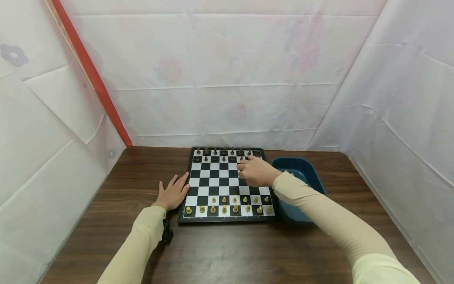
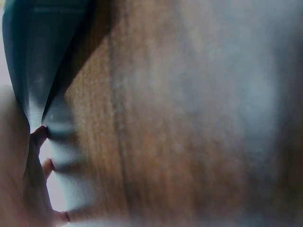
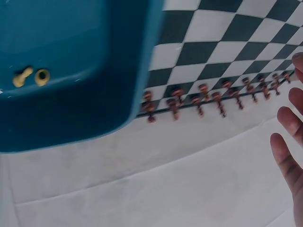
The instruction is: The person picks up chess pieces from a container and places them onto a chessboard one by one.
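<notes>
A black-and-white chessboard (image 1: 216,181) lies on the brown table. My left hand (image 1: 172,193) has its fingers spread, fingertips at the board's left edge; in the left wrist view its fingers (image 2: 41,135) show at the lower left. My right hand (image 1: 258,172) is over the board's far right part, close to the brown chess pieces (image 3: 199,101). In the right wrist view its fingers (image 3: 284,153) are apart, with nothing seen between them. It hides some far-right squares in the head view. Yellow chess pieces (image 1: 224,210) stand in two rows along the near side.
A blue plastic bin (image 1: 296,218) stands right of the board, under my right forearm. Inside it lie two yellow chess pieces (image 3: 42,77). White cloth (image 1: 220,79) hangs behind and on both sides, with a red strip (image 1: 90,73) at the left.
</notes>
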A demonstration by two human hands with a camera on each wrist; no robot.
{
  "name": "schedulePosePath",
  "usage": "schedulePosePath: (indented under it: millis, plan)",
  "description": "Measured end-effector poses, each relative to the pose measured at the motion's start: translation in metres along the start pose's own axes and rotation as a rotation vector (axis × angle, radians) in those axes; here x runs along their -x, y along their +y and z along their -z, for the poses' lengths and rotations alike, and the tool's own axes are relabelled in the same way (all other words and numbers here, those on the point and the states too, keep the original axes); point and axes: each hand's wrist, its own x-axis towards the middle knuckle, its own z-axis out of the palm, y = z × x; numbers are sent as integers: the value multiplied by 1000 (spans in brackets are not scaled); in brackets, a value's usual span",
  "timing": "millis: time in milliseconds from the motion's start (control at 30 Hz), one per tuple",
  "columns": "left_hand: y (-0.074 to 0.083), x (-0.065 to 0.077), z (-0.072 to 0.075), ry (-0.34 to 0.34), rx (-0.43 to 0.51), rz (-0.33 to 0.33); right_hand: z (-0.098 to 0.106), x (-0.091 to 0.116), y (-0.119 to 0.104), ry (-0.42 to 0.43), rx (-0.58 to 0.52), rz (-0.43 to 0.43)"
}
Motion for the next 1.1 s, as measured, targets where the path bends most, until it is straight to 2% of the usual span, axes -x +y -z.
schedulePosePath:
  millis: [367, 700, 933, 1100]
  plan:
    - [-1, 1, 0, 4, 8, 0, -6, 37, 29, -23, -33, -109]
    - [-4, 3, -1, 0, 10, 11, -24, 70, 47, 28, -79, -175]
    - [-5, 4, 1, 3, 10, 10, -39, 88, 58, -15, -35, -210]
    - [-5, 5, 0, 7, 10, 20, -51, 98, 61, -68, -66, -243]
